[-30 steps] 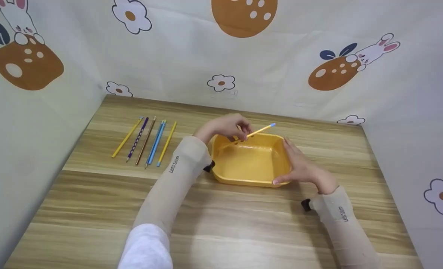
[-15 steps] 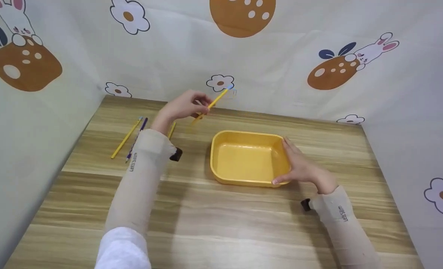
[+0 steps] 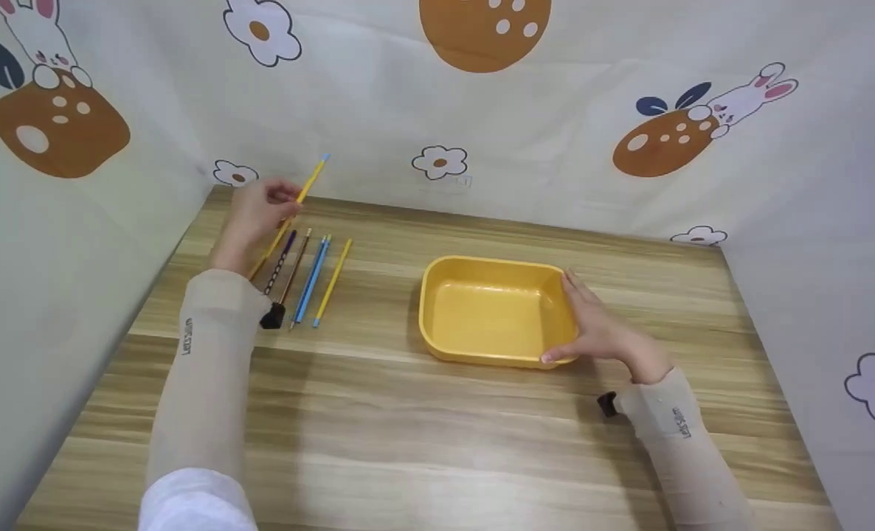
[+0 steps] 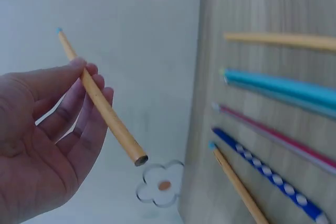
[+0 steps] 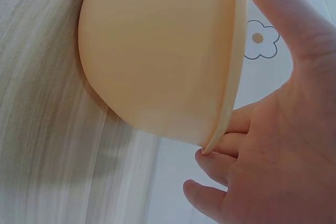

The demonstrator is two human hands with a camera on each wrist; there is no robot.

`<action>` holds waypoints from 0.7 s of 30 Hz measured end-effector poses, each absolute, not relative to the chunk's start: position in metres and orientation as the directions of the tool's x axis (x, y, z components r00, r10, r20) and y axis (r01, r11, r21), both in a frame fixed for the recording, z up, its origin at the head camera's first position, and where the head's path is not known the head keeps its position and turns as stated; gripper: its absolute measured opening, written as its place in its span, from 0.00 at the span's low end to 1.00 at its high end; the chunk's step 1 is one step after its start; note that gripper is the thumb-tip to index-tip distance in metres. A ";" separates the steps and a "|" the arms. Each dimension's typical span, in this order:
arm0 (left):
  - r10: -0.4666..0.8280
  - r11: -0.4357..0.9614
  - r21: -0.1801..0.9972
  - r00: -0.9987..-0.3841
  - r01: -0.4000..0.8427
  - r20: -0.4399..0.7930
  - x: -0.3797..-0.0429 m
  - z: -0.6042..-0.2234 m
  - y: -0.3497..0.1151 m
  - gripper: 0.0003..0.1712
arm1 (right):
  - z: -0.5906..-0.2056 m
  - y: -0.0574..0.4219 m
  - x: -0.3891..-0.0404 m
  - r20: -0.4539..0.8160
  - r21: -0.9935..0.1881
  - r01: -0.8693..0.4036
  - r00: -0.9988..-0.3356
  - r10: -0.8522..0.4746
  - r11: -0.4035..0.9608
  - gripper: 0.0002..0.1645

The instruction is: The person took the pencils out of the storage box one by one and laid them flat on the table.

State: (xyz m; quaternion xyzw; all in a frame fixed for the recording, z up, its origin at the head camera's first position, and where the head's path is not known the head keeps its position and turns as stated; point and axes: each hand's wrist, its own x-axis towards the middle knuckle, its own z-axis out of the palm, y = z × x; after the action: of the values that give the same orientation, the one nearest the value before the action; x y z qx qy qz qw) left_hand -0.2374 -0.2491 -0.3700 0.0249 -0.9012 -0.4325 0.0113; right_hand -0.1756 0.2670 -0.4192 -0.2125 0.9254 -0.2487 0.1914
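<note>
My left hand [image 3: 253, 217] pinches a yellow pencil [image 3: 312, 181] between thumb and fingers, raised over the far left of the table. Its blue end points up and away, and in the left wrist view the pencil's [image 4: 113, 116] flat end faces the camera. Below the hand lies a row of pencils: a purple pencil with pale dots [image 3: 280, 260], a brown pencil [image 3: 296, 262], two blue pencils [image 3: 312, 280] and a yellow pencil [image 3: 333, 284]. Another yellow pencil [image 4: 239, 184] is mostly hidden by my hand in the head view. My right hand [image 3: 600, 328] grips the right end of a yellow plastic basin [image 3: 500, 358], thumb at the front rim, fingers behind.
The basin stands on a wood-grain table [image 3: 423, 442], right of the pencil row, with bare table between them. Patterned cloth walls [image 3: 555, 133] enclose the table at the back and both sides.
My left hand has carried the yellow pencil from over the basin leftward to above the pencil row, its blue end now more upright. My right hand and the basin have stayed put.
</note>
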 end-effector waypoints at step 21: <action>-0.394 0.694 0.569 -0.894 -0.441 -0.213 -0.216 -0.439 -0.319 0.19 | -0.417 0.267 -0.174 -0.256 -0.529 -0.283 -0.846 -0.469 0.800 0.87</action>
State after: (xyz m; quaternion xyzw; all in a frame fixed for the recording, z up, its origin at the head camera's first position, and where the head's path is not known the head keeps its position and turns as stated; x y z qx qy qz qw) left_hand -0.2165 -0.3188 -0.4389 0.2269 -0.9197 -0.3183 -0.0373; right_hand -0.1740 0.2669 -0.4172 -0.2023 0.9293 -0.2431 0.1906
